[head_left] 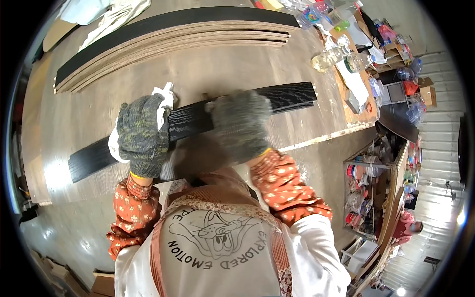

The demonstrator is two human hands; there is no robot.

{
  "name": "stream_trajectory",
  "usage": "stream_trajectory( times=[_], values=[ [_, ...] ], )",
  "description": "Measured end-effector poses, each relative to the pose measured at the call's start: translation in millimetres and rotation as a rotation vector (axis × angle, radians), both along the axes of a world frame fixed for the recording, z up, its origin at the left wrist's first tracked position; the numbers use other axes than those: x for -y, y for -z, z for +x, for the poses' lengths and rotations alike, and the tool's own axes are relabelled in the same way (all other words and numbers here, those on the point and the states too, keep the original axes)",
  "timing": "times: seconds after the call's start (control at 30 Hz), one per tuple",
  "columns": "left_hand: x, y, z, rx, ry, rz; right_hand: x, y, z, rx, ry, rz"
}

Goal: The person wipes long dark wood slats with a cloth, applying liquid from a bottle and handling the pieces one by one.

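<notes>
A long black plank (190,119) with a wood-grain surface lies slantwise across the near part of the brown worktable (188,69). My left hand (143,131), in a grey-green knit glove, is closed on a white cloth (166,99) over the plank's left half. The cloth shows past the glove on both sides. Over the plank's right half is my right hand (241,123) in a matching glove. Motion smears its fingers, and I cannot make out whether it holds anything. Both forearms wear orange flowered sleeve covers.
Stacked planks (173,37) with black faces and pale brown edges lie at the far side. Pale cloths (116,20) rest at the far left. Plastic bottles (330,58) and clutter crowd the right end. Beyond stands a rack (366,193) of spools; a person (406,227) is farther off.
</notes>
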State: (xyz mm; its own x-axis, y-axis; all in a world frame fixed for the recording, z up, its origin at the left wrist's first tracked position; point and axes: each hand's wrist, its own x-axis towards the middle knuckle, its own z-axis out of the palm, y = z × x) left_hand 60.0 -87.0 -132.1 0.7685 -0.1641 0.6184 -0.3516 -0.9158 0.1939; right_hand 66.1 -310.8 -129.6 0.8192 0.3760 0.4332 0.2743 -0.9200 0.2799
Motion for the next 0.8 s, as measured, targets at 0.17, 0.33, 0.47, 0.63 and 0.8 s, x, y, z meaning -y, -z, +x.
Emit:
stream_trajectory(
  times=[0.17, 0.33, 0.47, 0.63, 0.8],
  values=[
    [-0.5, 1.1, -1.3, -0.101, -0.043, -0.049, 140.4, -47.8, 23.8, -0.184, 0.591, -0.18],
    [5.1, -6.5, -1.4, -0.071, -0.014, -0.043, 121.8, -46.3, 4.8, 0.105, 0.218, -0.053],
    [3.8, -14.0, -3.1, -0.085, 0.019, -0.023, 40.6, -13.9, 5.1, 0.059, 0.051, -0.035],
    [3.4, -6.7, -2.2, -0.039, -0.011, -0.023, 103.5, -14.1, 37.5, -0.03, 0.129, -0.077],
    [10.8, -9.3, -1.8, -0.01, -0.048, 0.013, 246.0, -28.6, 35.7, -0.242, 0.887, 0.219]
  ],
)
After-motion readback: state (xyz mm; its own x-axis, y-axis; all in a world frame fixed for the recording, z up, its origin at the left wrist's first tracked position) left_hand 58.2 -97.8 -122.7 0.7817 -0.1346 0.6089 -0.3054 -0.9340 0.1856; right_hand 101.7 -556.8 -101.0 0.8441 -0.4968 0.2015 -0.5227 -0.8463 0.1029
